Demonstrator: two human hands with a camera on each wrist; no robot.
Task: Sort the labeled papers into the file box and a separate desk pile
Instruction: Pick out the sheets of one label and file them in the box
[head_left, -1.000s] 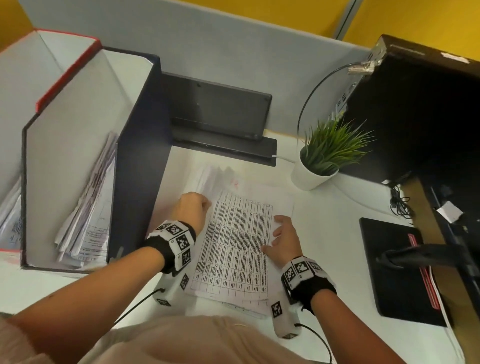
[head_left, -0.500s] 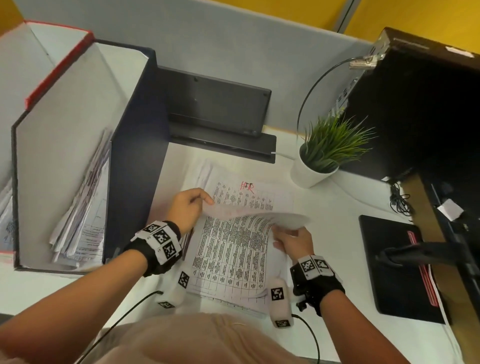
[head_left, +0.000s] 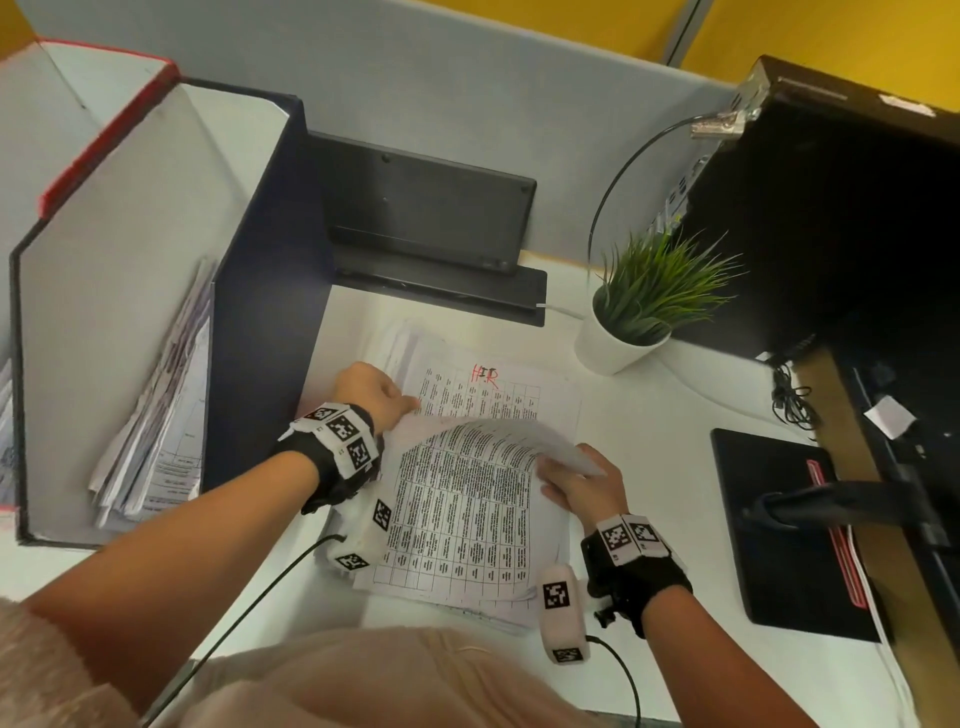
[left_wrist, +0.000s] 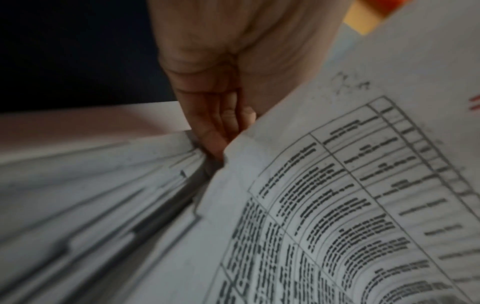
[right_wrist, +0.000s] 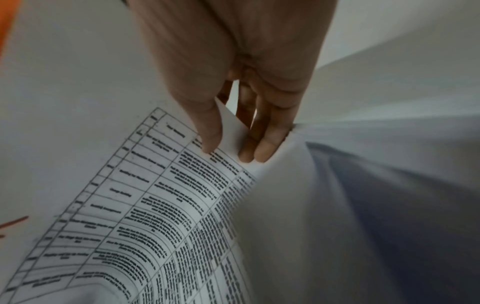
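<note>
A stack of printed table sheets (head_left: 550, 410) lies on the white desk (head_left: 649, 431) in front of me. Its top sheet (head_left: 467, 499) is lifted and curls toward me, held by both hands. My left hand (head_left: 374, 395) grips its far left corner; in the left wrist view my fingers (left_wrist: 215, 127) go behind the sheet (left_wrist: 337, 205). My right hand (head_left: 576, 478) pinches the right edge, thumb on the printed side and fingers underneath (right_wrist: 265, 152). The sheet below bears a red "HR" label (head_left: 485, 376). The dark blue file box (head_left: 260, 312) at the left holds leaning papers (head_left: 156, 415).
A red-edged file box (head_left: 104, 119) stands left of the blue one. A black stand (head_left: 431, 228) sits behind the stack, a potted plant (head_left: 623, 338) to its right. A black computer case (head_left: 831, 234), a black pad (head_left: 779, 530) and cables (head_left: 789, 400) fill the right side.
The top sheet lay flat under both hands; they have since taken hold of it and peeled it up toward me, uncovering the sheet with the red HR mark.
</note>
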